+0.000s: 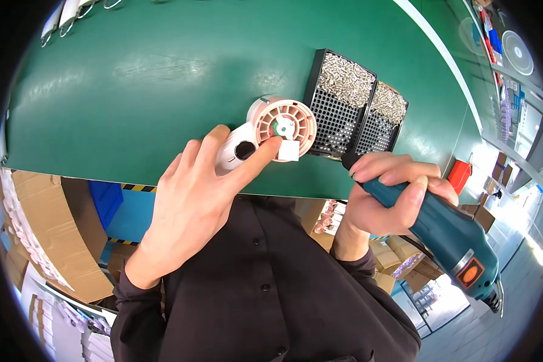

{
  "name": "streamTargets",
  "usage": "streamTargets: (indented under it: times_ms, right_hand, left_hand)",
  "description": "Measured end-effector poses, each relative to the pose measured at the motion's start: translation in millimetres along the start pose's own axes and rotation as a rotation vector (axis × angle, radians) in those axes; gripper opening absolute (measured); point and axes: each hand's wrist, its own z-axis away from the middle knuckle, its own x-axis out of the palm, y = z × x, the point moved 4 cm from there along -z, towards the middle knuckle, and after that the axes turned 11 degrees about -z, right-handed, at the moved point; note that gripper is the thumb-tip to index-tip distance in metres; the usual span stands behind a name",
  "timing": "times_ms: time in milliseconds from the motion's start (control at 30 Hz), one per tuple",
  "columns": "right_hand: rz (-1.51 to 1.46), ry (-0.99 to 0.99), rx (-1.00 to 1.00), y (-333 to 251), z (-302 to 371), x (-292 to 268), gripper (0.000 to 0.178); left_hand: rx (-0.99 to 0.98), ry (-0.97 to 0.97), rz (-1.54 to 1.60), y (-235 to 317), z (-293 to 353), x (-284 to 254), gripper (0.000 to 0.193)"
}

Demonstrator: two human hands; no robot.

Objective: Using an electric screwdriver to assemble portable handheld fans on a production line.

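My left hand (193,187) is closed round the white handle of a small appliance body (285,114); whether it is a hair dryer or a handheld fan I cannot tell. Its round, pale pink end faces up, with spokes round a white hub and a bit of green inside. The index finger reaches onto the lower rim, beside a white square tab (289,150). In my right hand (392,187) is a teal electric screwdriver (449,232), gripped near its black nose. That nose is at the near edge of a black screw tray (338,117); the bit is hidden.
Many small silvery screws (347,75) lie heaped in the tray's far part, above perforated plates. The green table (163,78) carries several white parts with wire loops (66,18) at the far left. Cardboard boxes (60,235) and a blue bin (105,202) stand below its near edge.
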Motion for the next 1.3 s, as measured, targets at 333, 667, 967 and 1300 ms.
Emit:
streamTargets:
  times_ms: [333,667,967,1300]
  right_hand:
    - [0.128,0.01,-0.114,-14,0,15,0.019]
    - [-0.115,-0.2,-0.126,-31,-13,75,0.031]
    - [-0.072,-0.347,-0.069,-17,-10,93,0.033]
    - [0.01,-0.47,0.073,13,-6,97,0.016]
  left_hand:
    - [0.037,0.027,0.062,-5,6,2,0.067]
    - [0.072,0.061,0.054,-6,10,3,0.072]
    - [0.034,0.041,0.081,-6,14,8,0.067]
    - [0.079,0.125,0.045,-10,12,14,0.055]
